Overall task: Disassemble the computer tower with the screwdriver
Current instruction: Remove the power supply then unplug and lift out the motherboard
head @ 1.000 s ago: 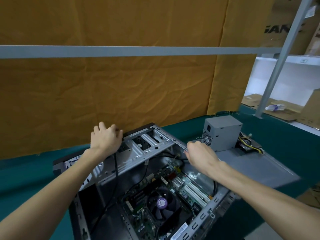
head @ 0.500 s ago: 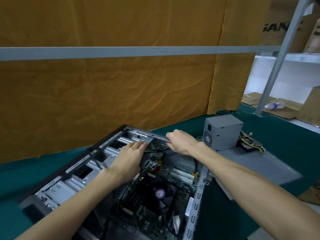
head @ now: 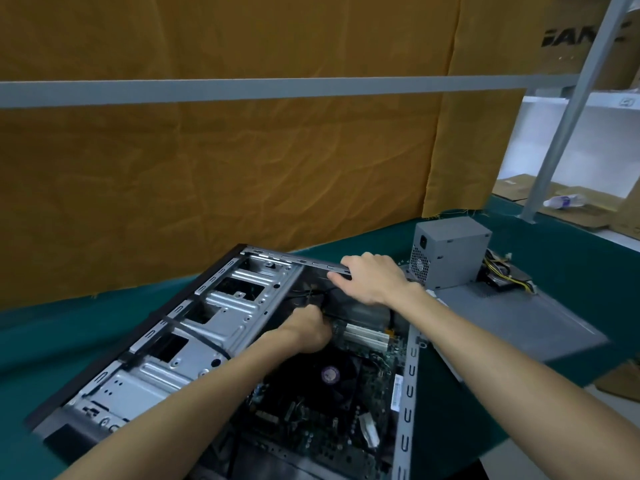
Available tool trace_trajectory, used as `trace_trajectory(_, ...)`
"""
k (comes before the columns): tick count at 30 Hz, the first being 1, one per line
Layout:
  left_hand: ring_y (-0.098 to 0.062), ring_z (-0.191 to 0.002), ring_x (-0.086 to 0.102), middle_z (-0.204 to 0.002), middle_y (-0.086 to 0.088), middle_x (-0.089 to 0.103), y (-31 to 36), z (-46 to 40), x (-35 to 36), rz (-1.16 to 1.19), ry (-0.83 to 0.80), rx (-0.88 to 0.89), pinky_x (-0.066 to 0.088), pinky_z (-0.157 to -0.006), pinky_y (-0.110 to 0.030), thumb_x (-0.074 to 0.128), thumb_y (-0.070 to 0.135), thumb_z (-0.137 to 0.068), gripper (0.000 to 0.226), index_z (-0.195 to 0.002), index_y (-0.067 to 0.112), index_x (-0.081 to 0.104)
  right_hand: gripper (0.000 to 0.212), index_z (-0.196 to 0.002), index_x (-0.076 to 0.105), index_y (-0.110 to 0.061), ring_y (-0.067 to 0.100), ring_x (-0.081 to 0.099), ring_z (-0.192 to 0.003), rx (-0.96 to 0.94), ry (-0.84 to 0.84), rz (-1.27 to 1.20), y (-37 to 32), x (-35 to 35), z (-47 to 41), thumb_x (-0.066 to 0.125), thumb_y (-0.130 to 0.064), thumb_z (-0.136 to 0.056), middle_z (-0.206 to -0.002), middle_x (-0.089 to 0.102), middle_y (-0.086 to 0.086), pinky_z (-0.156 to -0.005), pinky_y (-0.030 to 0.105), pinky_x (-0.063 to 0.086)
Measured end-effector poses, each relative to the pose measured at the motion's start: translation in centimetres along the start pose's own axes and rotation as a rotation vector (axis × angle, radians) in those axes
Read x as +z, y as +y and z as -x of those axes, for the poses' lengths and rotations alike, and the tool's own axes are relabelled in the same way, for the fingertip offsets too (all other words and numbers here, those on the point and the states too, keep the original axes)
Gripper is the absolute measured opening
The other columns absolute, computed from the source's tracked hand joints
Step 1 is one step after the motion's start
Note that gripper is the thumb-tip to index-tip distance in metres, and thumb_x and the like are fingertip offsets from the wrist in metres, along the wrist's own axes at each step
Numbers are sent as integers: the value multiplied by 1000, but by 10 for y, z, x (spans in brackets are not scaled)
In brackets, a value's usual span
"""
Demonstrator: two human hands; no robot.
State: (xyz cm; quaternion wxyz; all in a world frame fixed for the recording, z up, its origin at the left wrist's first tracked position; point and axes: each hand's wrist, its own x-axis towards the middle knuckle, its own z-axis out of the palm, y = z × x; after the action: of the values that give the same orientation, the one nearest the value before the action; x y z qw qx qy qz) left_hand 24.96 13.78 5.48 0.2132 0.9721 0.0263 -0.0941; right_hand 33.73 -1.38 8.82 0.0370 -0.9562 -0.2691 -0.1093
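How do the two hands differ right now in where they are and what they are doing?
The right hand rests on the far top rail of the case, fingers curled over its edge; the left hand is lower, reaching down inside the case. The right hand's back shows fully; the left hand's fingertips are hidden among black cables, so what it holds cannot be told. Both are bare, and neither holds a screwdriver.

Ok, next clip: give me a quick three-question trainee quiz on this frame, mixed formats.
1. True or false: the power supply sits outside the computer tower.
2. Which hand rests on the tower's far top edge? A) left B) right
3. Fill in: the left hand reaches inside, just above the ____ fan.

Key: 1 true. 2 B, the right hand. 3 CPU cooler.
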Motion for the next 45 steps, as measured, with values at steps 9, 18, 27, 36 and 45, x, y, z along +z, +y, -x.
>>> trace_trajectory(9,-18,-104,61,-117,-6,73,-14,-39,37,315,372,-265,41,-85,-11,70,39,-89,29,-113,25,77,50,-89,50,-20,30,59,-73,-30,42,14,4,9,-3,30,-64,-101,-74,53,2,-62,37,37)
trace_trajectory(18,-13,-93,72,-95,6,79,-16,-44,44,461,495,-252,51,-81,-22,85,42,-74,24,-95,31,82,49,-93,48,-20,28,53,-63,-29,82,24,5,15,-2,25,-63,-102,-61,41,-4,-58,37,38)
trace_trajectory(27,-23,-97,68,-98,-5,77,-22,-54,47,528,501,-203,51,-85,-25,80,29,-85,20,-101,16,80,51,-93,49,-19,28,51,-61,-37,100,51,3,13,1,24,-63,-102,-65,48,-1,-56,36,35)
trace_trajectory(36,-18,-89,69,-84,-1,75,-20,-53,43,618,479,-212,44,-76,-20,86,19,-78,10,-80,15,78,50,-90,45,-20,26,49,-57,-40,94,47,2,13,-1,21,-63,-102,-58,42,-5,-56,36,38)
trace_trajectory(45,-16,-90,68,-86,0,73,-17,-54,44,655,496,-237,41,-74,-16,84,19,-81,8,-85,13,80,50,-89,44,-20,28,50,-59,-36,80,38,1,12,0,21,-63,-102,-58,41,-4,-58,38,40)
